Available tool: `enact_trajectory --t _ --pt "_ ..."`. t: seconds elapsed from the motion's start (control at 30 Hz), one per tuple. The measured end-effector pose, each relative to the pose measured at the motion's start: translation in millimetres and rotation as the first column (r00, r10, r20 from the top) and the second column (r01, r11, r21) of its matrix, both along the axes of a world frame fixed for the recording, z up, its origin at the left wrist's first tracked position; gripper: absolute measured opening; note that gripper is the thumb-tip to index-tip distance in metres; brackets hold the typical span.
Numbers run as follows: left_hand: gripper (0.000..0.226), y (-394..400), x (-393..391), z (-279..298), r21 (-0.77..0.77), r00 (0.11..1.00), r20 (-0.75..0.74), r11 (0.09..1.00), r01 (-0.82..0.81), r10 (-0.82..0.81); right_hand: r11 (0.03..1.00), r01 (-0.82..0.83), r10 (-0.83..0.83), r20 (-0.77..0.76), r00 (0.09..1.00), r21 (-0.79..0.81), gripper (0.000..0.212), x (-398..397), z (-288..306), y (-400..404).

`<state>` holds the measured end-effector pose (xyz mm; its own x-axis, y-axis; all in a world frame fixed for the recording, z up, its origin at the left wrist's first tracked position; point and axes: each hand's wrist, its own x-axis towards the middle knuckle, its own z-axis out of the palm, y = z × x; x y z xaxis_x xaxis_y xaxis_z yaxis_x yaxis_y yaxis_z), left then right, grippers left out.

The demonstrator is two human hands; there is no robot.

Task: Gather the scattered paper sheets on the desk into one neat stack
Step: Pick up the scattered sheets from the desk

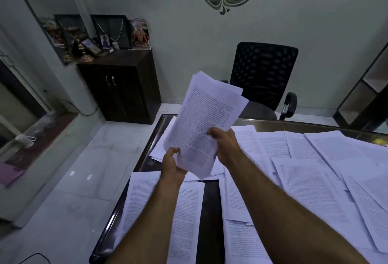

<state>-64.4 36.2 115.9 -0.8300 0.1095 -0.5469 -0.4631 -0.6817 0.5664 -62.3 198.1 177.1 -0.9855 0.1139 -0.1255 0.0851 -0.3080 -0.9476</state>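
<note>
A bundle of printed paper sheets [206, 114] is held up above the dark desk [210, 211], its edges uneven and fanned at the top. My left hand [171, 165] grips the bundle's lower left corner. At the bundle's right edge my right hand [223, 139] holds it with the thumb on the front. Many more printed sheets [310, 184] lie scattered and overlapping across the desk, to the right and under my arms. A few sheets [162, 144] lie at the desk's far left corner behind the bundle.
A black mesh office chair [263, 78] stands behind the desk's far edge. A dark wooden cabinet [119, 87] with framed pictures on top stands at the wall to the left. White tiled floor [73, 179] lies left of the desk. Shelving [365, 99] is at the right.
</note>
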Motion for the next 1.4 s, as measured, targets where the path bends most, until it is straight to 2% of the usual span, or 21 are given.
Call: enact_trajectory --t 0.07,0.17,0.27,0.3,0.37,0.43,0.53,0.63,0.77,0.83,0.9,1.0,1.13,1.27,1.4 --pt "0.063 -8.3 -4.3 -6.2 -0.039 1.0 0.001 0.999 -0.017 0.017 0.997 -0.038 0.041 0.035 0.999 -0.07 0.03 -1.9 -3.3 2.5" --pt "0.079 -23.4 -11.0 -17.2 -0.091 1.0 -0.007 0.996 -0.002 0.002 0.975 0.075 -0.048 0.133 0.99 -0.208 0.038 -4.9 -10.4 8.3" --pt "0.058 -30.2 -6.3 -20.0 -0.161 0.999 0.018 0.986 0.045 -0.043 0.993 0.084 -0.068 0.176 0.982 -0.086 0.033 -3.8 -14.9 1.9" --pt "0.056 -32.0 -5.2 -22.8 -0.182 0.998 0.038 0.981 0.065 -0.059 0.997 0.063 -0.055 0.178 0.983 -0.044 0.032 -2.8 -14.6 -2.3" --pt "0.068 -36.7 -5.5 -32.3 -0.216 0.998 0.06 0.976 0.039 -0.027 0.998 0.063 -0.057 0.18 0.982 -0.025 0.034 -0.9 -15.2 -8.3" --pt "0.081 -40.5 -6.5 -37.2 -0.15 0.999 0.043 0.989 -0.01 0.016 0.992 0.1 -0.085 0.176 0.981 -0.08 0.035 -0.2 -18.4 -10.7" --pt "0.065 -40.2 2.4 -22.5 -0.036 0.996 0.048 0.997 -0.067 0.069 0.984 0.129 -0.1 0.221 0.97 -0.124 0.039 3.7 -28.2 -15.1" --pt "0.065 -37.1 9.2 -24.5 0.007 0.998 0.065 1.0 -0.008 0.008 0.988 0.157 -0.151 0.288 0.946 0.003 0.04 7.9 -40.0 -22.7" --pt "0.051 -33.4 15.5 -35.2 -0.067 0.982 0.18 0.996 0.061 -0.048 0.968 0.141 -0.184 0.199 0.963 0.209 0.032 14.2 -45.2 -25.6" --pt "0.047 -32.0 20.1 -37.3 -0.113 0.978 0.208 0.993 0.034 -0.01 0.968 0.128 -0.162 0.15 0.975 0.215 0.028 20.6 -43.0 -24.8" --pt "0.037 -24.7 26.7 -30.5 -0.068 0.983 0.182 0.996 0.052 -0.039 0.975 0.09 -0.117 0.13 0.985 0.202 0.026 26.5 -45.2 -23.7" --pt "0.044 -7.4 31.7 -24.0 -0.026 0.99 0.128 0.998 0.059 -0.055 0.965 -0.001 -0.042 0.159 0.986 0.261 0.039 37.2 -51.4 -22.5" --pt "0.043 8.6 38.4 -27.3 -0.076 0.991 0.133 0.997 0.028 -0.017 0.97 0.019 -0.063 0.172 0.983 0.243 0.027 45.5 -52.9 -10.3" --pt "0.043 19.4 49.3 -33.8 -0.11 0.994 0.111 0.994 0.027 -0.015 0.971 -0.002 -0.045 0.191 0.981 0.241 0.027 48.6 -52.0 -0.4" --pt "0.043 24.3 63.5 -52.7 -0.244 0.994 0.098 0.97 -0.012 0.037 0.928 0.021 -0.122 0.249 0.961 0.372 0.031 57.1 -60.3 -3.5"
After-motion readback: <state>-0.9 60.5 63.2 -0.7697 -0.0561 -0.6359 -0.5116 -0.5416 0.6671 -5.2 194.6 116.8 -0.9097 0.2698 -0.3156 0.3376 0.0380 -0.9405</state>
